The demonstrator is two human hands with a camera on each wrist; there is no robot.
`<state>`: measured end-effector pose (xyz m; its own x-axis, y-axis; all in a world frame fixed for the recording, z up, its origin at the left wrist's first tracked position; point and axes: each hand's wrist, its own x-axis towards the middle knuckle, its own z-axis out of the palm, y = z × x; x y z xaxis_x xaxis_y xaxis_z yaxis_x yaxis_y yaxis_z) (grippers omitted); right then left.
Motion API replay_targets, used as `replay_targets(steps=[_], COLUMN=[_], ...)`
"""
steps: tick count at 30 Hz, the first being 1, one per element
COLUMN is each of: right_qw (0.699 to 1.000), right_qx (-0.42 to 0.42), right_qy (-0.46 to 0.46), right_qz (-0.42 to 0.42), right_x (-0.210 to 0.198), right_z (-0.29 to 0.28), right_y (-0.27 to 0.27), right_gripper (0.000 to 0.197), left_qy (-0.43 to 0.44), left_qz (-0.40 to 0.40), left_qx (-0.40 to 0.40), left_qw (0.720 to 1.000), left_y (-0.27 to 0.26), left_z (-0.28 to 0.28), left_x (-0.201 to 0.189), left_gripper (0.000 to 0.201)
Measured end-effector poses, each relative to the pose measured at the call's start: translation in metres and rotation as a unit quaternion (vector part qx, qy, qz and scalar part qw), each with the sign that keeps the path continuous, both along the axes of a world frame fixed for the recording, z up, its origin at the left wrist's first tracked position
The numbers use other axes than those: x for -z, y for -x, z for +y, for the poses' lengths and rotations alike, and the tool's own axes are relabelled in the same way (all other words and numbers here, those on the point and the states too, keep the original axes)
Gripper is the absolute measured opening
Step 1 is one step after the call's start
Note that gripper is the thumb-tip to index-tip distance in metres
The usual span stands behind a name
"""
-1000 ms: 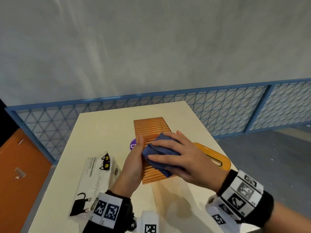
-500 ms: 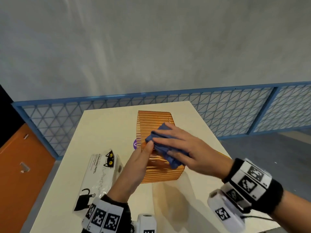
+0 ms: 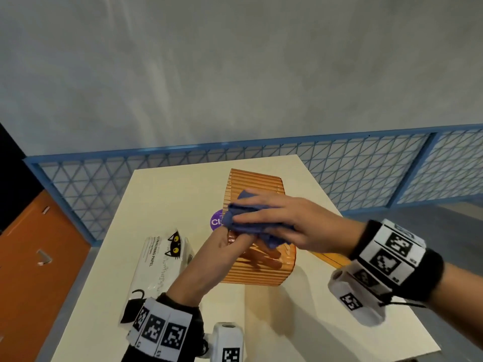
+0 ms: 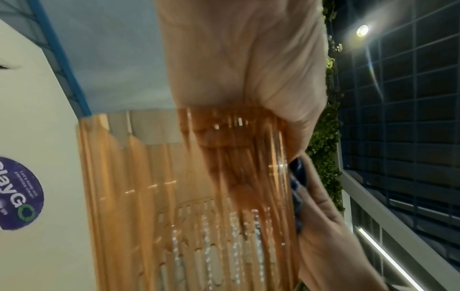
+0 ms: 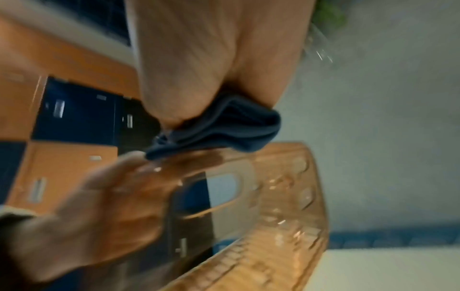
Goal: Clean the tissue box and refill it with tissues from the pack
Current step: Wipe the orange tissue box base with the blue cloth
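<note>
The orange ribbed see-through tissue box (image 3: 254, 270) stands tipped up at the table's middle, its open side towards me. My left hand (image 3: 224, 244) grips its left wall, and the fingers show through the plastic from inside. My right hand (image 3: 287, 223) holds a bunched blue cloth (image 3: 243, 212) against the box's upper left edge. In the left wrist view the box (image 4: 149, 196) fills the centre and the cloth (image 4: 297, 177) peeks out at its right rim. In the right wrist view the cloth (image 5: 224, 128) is pinched under my right hand (image 5: 211, 59), above the box (image 5: 273, 216). The white tissue pack (image 3: 159, 262) with black cats lies at the left.
The box's flat orange lid (image 3: 332, 258) lies on the cream table (image 3: 170, 192), right of the box and partly under my right wrist. A purple round sticker (image 3: 215, 220) sits left of the box. A blue mesh fence (image 3: 366, 173) runs behind the table, and orange cabinets (image 3: 39, 244) stand at the left.
The box has turned from lying flat to tipped up with its open side facing me. My left fingers have gone inside it. The right hand and cloth slid to its upper left edge.
</note>
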<state>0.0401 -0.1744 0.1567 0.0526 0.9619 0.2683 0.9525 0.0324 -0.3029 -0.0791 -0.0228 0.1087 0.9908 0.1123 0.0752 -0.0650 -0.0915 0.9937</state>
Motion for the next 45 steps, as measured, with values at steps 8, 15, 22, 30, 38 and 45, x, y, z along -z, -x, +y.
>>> replay_targets(steps=[8,15,22,30,38,45], right_qw=[0.998,0.997,0.971,0.990,0.962,0.968], right_qx=[0.057,0.053,0.180,0.032,0.183,0.080], right_qy=[-0.017,-0.035,-0.090,-0.105,-0.185,-0.181], right_qz=[0.019,0.030,0.131,-0.084,0.078,-0.155], right_x=[-0.010,-0.012,-0.004,0.016,-0.026,0.015], right_z=[-0.002,-0.002,-0.015,-0.008,-0.009,-0.014], right_y=[-0.008,-0.021,-0.035,0.006,-0.027,0.007], right_gripper=[0.042,0.042,0.040,0.039,0.044,0.043], left_qy=[0.012,-0.020,0.057,0.282,0.089,0.063], left_qz=[-0.018,0.000,0.017,-0.036,-0.028,-0.057], left_qx=[0.028,0.022,0.089,0.009,0.016,-0.002], left_qw=[0.999,1.000,0.994,0.959,0.995,0.996], left_y=[-0.002,0.002,0.002,-0.008,-0.004,-0.004], left_z=[-0.006,-0.009,-0.009,-0.009,-0.014,-0.008], left_x=[-0.008,-0.004,0.001,0.010,-0.007,-0.007], left_gripper=[0.019,0.029,0.061,0.081,0.042,0.030])
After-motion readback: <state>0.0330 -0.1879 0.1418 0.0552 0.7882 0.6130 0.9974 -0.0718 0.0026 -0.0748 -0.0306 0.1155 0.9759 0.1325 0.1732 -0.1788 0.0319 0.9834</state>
